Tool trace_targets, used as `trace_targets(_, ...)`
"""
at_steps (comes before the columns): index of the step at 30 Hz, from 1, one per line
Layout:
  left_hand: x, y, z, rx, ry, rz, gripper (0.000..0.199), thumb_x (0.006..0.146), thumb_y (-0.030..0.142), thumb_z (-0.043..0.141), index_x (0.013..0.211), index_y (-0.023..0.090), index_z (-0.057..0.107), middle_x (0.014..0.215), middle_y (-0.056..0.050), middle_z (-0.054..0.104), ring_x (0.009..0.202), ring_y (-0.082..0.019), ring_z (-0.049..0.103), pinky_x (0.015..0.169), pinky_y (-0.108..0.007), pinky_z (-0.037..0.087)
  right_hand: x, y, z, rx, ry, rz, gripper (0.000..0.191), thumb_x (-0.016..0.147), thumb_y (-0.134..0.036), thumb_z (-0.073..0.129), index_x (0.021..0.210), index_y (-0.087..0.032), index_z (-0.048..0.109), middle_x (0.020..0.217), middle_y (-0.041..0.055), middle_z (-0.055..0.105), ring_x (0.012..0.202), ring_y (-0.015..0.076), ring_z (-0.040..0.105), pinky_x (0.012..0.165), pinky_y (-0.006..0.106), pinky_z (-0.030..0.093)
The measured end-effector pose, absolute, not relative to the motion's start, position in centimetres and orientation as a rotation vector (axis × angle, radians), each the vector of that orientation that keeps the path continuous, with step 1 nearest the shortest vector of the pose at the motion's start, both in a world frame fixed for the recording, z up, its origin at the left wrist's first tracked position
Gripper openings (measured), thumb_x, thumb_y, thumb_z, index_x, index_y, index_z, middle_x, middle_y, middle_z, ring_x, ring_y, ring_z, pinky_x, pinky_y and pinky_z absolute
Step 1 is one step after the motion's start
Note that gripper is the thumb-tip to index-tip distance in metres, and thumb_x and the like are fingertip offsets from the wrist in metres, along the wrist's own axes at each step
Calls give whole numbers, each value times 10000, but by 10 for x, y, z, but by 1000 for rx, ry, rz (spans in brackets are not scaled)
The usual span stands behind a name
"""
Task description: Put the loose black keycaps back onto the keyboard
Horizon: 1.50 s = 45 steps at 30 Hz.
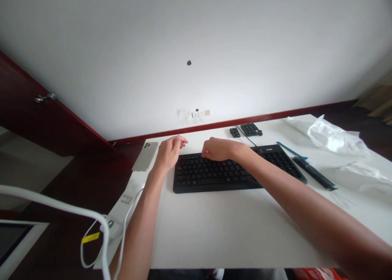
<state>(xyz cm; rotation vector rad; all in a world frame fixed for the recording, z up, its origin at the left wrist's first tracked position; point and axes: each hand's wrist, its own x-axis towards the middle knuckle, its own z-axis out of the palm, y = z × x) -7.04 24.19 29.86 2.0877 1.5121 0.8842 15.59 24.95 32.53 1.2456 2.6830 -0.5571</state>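
Note:
A black keyboard (pixel 202 182) lies on the white table, its keys facing up. My left hand (pixel 170 152) hovers at its upper left corner, fingers loosely bent and apart, with nothing visible in them. Over the top rows of keys is my right hand (pixel 219 149), its fingers curled together. Whatever they may hold is hidden by the hand. Behind the keyboard sit a small block of loose black keys (pixel 234 132) and a larger block of black keys (pixel 251 129), with the keyboard's cable running between them.
A phone (pixel 145 157) lies face down at the table's left edge, near a white power strip (pixel 122 202) with white cables. Right of the keyboard are a blue stick-like tool (pixel 292 151), a black brush-like item (pixel 315 173) and crumpled white plastic (pixel 333 135).

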Motion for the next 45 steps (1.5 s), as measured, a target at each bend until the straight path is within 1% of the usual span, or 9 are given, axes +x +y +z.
trace_targets(5, -62, 213, 306, 2355, 1470, 612, 421, 1027, 267, 312, 972, 244, 728, 1088, -21, 763, 1038, -211, 684, 959, -327, 484, 158, 250, 325, 1265, 2672, -624, 258, 903, -259, 535, 816, -169, 761, 768, 112, 732, 783, 241, 668, 711, 326, 402)
trace_targets(9, -57, 201, 292, 2545, 1455, 451, 430, 1051, 282, 313, 1041, 228, 739, 1115, -62, 741, 1033, -234, 677, 994, -368, 482, 159, 252, 324, 1249, 2678, -623, 266, 911, -255, 537, 855, -165, 781, 815, 119, 757, 822, 247, 687, 731, 323, 426)
trace_targets(13, -49, 190, 275, 2678, 1480, 436, 375, 1023, 240, 390, 1214, 217, 712, 1179, -87, 708, 1069, -251, 658, 1020, -394, 483, 160, 254, 321, 1235, 2710, -600, 261, 906, -247, 562, 949, -155, 802, 878, 134, 780, 879, 263, 709, 763, 324, 454)
trace_targets(17, -38, 179, 259, 2715, 1624, 481, 342, 990, 245, 477, 1254, 211, 692, 1217, -107, 683, 1120, -271, 634, 1023, -415, 501, 159, 255, 317, 1251, 2725, -570, 284, 895, -225, 572, 1028, -144, 810, 922, 144, 790, 927, 268, 724, 785, 317, 477)
trace_targets(20, -32, 175, 255, 2693, 1678, 525, 350, 994, 253, 485, 1280, 194, 677, 1244, -109, 670, 1161, -271, 617, 1049, -419, 502, 158, 255, 316, 1253, 2730, -545, 297, 897, -208, 565, 1049, -147, 813, 947, 145, 795, 962, 268, 729, 801, 311, 487)
trace_targets(25, -34, 184, 270, 2569, 1598, 463, 372, 1001, 192, 412, 1193, 206, 729, 1194, -75, 702, 1143, -243, 636, 1067, -386, 498, 158, 255, 317, 1254, 2715, -553, 293, 907, -205, 570, 1064, -152, 812, 969, 150, 795, 971, 269, 731, 810, 308, 493)
trace_targets(32, -45, 218, 291, 2423, 1509, 306, 420, 1003, 253, 360, 1074, 239, 773, 1173, -45, 749, 1137, -235, 678, 1056, -346, 484, 158, 250, 321, 1285, 2672, -555, 281, 920, -233, 567, 1035, -137, 805, 997, 176, 785, 958, 273, 728, 794, 314, 481)
trace_targets(38, -52, 237, 305, 2271, 1441, 117, 474, 999, 307, 301, 1045, 260, 770, 1166, -15, 768, 1114, -216, 685, 968, -299, 509, 158, 249, 322, 1293, 2673, -555, 285, 894, -222, 574, 1046, -137, 800, 1018, 176, 780, 968, 267, 721, 796, 312, 476)
trace_targets(45, -50, 245, 312, 2122, 1455, 59, 514, 996, 394, 282, 976, 263, 778, 1134, -3, 776, 1063, -198, 690, 913, -262, 516, 159, 248, 324, 1289, 2648, -540, 287, 891, -235, 556, 1020, -128, 788, 967, 171, 774, 894, 261, 710, 742, 315, 453)
